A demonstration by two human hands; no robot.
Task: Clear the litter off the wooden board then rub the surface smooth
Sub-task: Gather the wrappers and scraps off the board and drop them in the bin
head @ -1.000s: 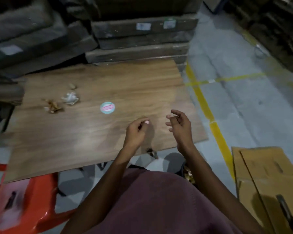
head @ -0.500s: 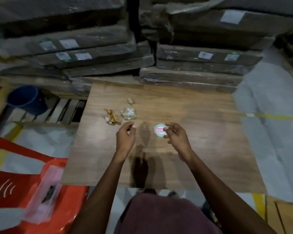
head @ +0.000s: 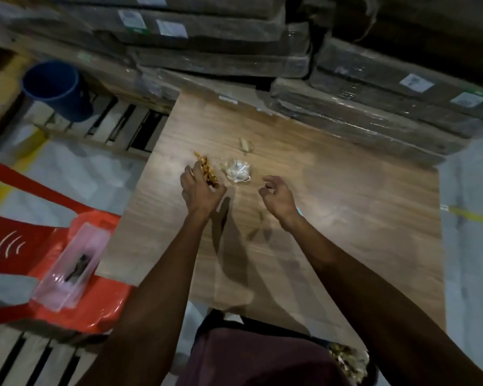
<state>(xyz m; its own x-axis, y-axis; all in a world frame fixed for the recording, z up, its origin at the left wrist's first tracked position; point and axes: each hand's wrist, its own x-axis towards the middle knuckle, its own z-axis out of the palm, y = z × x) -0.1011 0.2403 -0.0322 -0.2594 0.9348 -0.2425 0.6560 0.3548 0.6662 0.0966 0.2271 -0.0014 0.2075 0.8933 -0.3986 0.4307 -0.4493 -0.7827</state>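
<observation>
The wooden board (head: 352, 224) lies flat in front of me with litter near its far left part. My left hand (head: 200, 190) grips a crinkled golden wrapper (head: 207, 167) between fingers and thumb. Just to its right lies a crumpled white wrapper (head: 238, 170), and a small beige scrap (head: 245, 144) sits beyond it. My right hand (head: 279, 195) hovers right of the white wrapper, fingers loosely curled, holding nothing. A round teal sticker (head: 300, 210) shows only as a sliver beside my right wrist.
A red plastic chair (head: 17, 218) stands at the left with a clear plastic box (head: 70, 263) on its seat. A blue bucket (head: 56, 90) sits on a wooden pallet (head: 117, 126) at far left. Wrapped stacks of boards (head: 374, 112) border the board's far edge.
My view swung left and came closer. My left hand reached forward and took hold of the golden wrapper. My right hand left the round sticker and moved forward toward the white wrapper.
</observation>
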